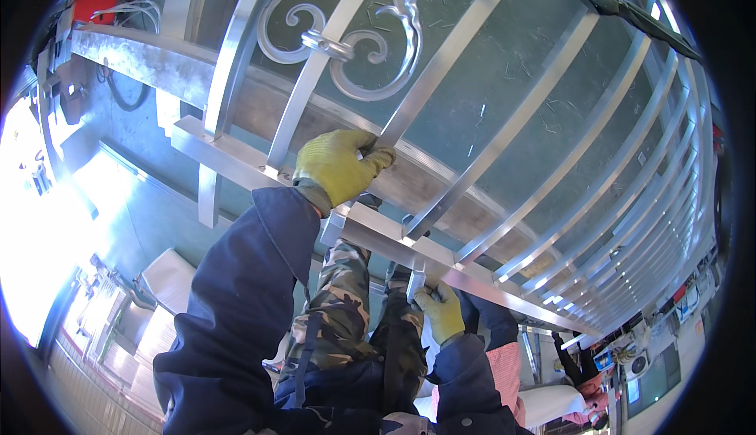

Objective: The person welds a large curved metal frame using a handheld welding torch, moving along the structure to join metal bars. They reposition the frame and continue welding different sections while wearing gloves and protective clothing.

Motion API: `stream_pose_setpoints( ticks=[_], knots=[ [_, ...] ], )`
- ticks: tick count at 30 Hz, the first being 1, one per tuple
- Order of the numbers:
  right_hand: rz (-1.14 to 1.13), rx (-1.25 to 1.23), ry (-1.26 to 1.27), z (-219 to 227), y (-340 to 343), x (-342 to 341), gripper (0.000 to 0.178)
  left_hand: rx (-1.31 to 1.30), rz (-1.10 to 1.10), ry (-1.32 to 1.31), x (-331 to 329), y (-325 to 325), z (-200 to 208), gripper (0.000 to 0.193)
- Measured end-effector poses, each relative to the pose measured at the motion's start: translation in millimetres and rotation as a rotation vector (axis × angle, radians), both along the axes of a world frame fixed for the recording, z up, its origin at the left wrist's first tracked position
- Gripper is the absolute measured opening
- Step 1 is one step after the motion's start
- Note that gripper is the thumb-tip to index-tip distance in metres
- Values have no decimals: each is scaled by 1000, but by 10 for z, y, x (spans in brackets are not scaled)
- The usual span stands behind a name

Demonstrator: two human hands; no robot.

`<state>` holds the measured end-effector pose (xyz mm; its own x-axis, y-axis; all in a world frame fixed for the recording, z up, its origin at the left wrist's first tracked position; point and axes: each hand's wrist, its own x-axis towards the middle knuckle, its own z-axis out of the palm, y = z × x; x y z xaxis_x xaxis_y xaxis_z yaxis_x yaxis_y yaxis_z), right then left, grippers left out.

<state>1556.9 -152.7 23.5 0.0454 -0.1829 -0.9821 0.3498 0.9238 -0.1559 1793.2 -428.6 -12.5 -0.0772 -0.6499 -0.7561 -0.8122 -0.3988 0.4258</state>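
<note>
A metal railing of bright square bars lies in front of me, its bottom rail (472,276) running from left of centre toward the lower right. My left hand (337,166), in a yellow work glove, is closed round the lower part of one upright bar (449,53), just above the rail. Below the rail, my right hand (441,311), also gloved in yellow, has its fingers pinched on a short metal tube stub (416,284). Left of my left hand, a silver scroll ornament (346,45) is fixed to another bar by a collar. The glove hides where the held bar meets the rail.
A long metal beam (142,61) lies under the railing at upper left. Small scraps litter the green surface (504,104) beneath the bars. Another person in pink checked clothing (504,368) is close by on my right. A dark strap (622,10) crosses the railing's far end.
</note>
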Motion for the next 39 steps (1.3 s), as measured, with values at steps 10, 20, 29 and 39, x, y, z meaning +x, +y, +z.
stream_pose_setpoints(
  ticks=[10,20,29,39],
  knots=[
    [-48,34,5,66,-94,41,24,-31,42,20,-24,83,-57,39],
    [-58,-86,-41,5,5,30,31,-161,-244,-64,126,139,-285,40],
    [7,-199,13,-7,146,57,29,-175,-155,-191,-43,129,29,62],
    [-95,-178,219,609,659,-457,37,-201,-75,-131,9,539,807,55]
  ],
)
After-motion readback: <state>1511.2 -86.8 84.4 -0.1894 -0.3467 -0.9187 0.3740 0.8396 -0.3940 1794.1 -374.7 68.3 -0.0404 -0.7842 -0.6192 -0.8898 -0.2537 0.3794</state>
